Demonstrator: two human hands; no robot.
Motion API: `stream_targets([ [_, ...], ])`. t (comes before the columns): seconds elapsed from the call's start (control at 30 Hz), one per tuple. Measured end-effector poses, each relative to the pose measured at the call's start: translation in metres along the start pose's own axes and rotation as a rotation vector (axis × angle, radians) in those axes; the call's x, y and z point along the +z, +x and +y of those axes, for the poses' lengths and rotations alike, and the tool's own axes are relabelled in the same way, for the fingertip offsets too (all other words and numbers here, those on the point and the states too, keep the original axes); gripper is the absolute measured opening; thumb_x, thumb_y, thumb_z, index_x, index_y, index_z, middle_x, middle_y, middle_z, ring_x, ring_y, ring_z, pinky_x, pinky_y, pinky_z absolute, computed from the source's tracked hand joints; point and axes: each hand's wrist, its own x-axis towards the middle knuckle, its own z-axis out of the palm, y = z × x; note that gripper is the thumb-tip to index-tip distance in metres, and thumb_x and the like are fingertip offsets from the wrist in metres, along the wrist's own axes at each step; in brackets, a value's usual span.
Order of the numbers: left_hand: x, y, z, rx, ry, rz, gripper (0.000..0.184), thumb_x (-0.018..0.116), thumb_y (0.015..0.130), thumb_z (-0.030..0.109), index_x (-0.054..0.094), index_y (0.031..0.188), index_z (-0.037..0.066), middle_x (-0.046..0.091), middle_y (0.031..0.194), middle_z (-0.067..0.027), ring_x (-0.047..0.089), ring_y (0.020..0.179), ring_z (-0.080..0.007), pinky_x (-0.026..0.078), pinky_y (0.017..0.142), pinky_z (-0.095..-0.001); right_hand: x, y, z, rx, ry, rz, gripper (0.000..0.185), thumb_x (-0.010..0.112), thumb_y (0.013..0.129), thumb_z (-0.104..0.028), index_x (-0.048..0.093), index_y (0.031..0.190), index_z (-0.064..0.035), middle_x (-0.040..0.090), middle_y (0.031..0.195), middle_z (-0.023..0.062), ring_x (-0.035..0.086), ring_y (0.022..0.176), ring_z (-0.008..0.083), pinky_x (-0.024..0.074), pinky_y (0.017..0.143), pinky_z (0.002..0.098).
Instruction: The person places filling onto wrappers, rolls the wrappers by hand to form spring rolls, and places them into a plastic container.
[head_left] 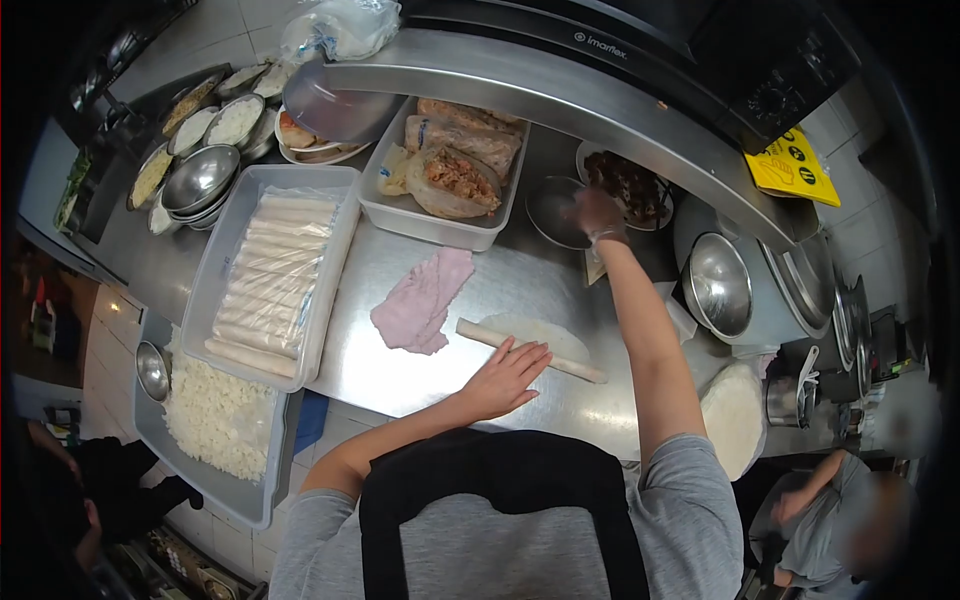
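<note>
My left hand [507,377] lies flat, fingers stretched out, on a long thin pale roll [480,333] on the steel counter. A round, translucent wrapper sheet [545,335] spreads just beyond the roll. My right hand [600,214], which seems to be in a thin clear glove, reaches over the edge of a metal bowl [550,208] at the back. Its fingers are blurred, and I cannot make out anything in them. Beside that bowl is a white dish of dark pieces [628,190]. A crumpled pink cloth [425,300] lies left of the roll.
At left, a plastic tub [345,215] holds rows of pale rolls [270,270]. Below it is a grey tub of chopped white food [220,415]. Bagged filling [455,182] fills another container. A wrapper stack [733,420] sits at right. A steel shelf [480,80] overhangs the back. Other people stand nearby.
</note>
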Motion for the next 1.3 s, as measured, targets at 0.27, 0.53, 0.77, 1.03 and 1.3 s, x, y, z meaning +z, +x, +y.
stream_targets([
  [0.27,-0.008,-0.012,0.005,-0.101,0.033,-0.018,0.068,0.062,0.085,0.032,0.036,0.140,0.000,0.034,0.145,-0.0161,0.029,0.136,-0.0324,0.020,0.112,-0.0525,0.013,-0.044,0.044,0.186,2.069,-0.273,0.012,0.068,0.085,-0.016,0.057,0.084,-0.0137,0.045,0.061,-0.0069,0.035,0.043,0.0003,0.0273,0.039,0.0188],
  [0.53,-0.002,-0.014,0.002,-0.097,0.041,-0.007,0.067,0.057,0.089,0.034,0.032,0.143,0.004,0.033,0.146,-0.0157,0.028,0.137,-0.0334,0.018,0.112,-0.0532,-0.001,-0.121,0.010,0.037,1.174,-0.611,0.026,0.076,0.077,-0.023,0.059,0.066,-0.0071,0.060,0.065,0.0030,0.052,0.051,0.0055,0.0363,0.038,0.0240],
  [0.77,-0.002,-0.014,0.004,-0.099,0.059,0.020,0.064,0.056,0.090,0.035,0.034,0.142,0.003,0.033,0.146,-0.0155,0.028,0.136,-0.0321,0.018,0.113,-0.0527,0.044,-0.139,-0.048,-0.095,0.342,-0.451,0.038,0.079,0.063,-0.037,0.062,0.065,-0.0039,0.059,0.059,0.0120,0.055,0.054,0.0226,0.0446,0.057,0.0383],
  [1.03,-0.001,-0.016,0.003,-0.098,0.056,0.052,0.062,0.055,0.090,0.034,0.036,0.141,0.003,0.035,0.144,-0.0147,0.029,0.136,-0.0318,0.018,0.113,-0.0522,0.022,-0.153,0.010,-0.066,0.160,-0.750,0.049,0.080,0.062,-0.043,0.070,0.085,-0.0003,0.069,0.088,0.0182,0.067,0.082,0.0318,0.0504,0.074,0.0413],
  [1.3,0.001,-0.015,0.002,-0.089,0.078,0.053,0.062,0.056,0.090,0.034,0.036,0.140,0.004,0.035,0.144,-0.0148,0.029,0.136,-0.0315,0.019,0.112,-0.0525,0.042,-0.128,-0.073,-0.089,0.148,-0.563,0.045,0.079,0.065,-0.041,0.071,0.084,-0.0009,0.068,0.086,0.0190,0.067,0.081,0.0317,0.0499,0.072,0.0408],
])
